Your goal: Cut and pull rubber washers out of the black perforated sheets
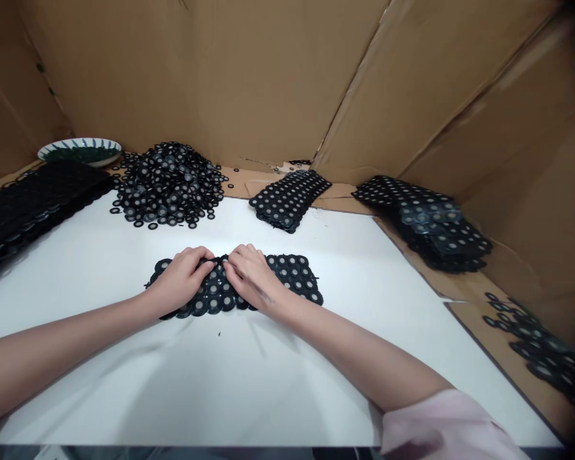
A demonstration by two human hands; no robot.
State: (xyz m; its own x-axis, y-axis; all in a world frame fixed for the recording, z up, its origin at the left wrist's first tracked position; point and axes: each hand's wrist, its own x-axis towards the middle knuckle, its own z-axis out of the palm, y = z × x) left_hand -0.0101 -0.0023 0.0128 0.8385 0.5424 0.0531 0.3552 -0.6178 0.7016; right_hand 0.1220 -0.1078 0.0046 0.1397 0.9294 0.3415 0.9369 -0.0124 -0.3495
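White tabletop (364, 287) surrounds the ring sheet (213, 301), its far edge pinched in both hands (184, 281) (252, 276).

The left arm (62, 348) comes in from 8 o'clock and points to 2. The right arm (354, 354) points to 10. The left hand (186, 275) sits at 9 o'clock from the right hand (252, 275), very close. Both hands' backs face up, with fingers (242, 253) bent.
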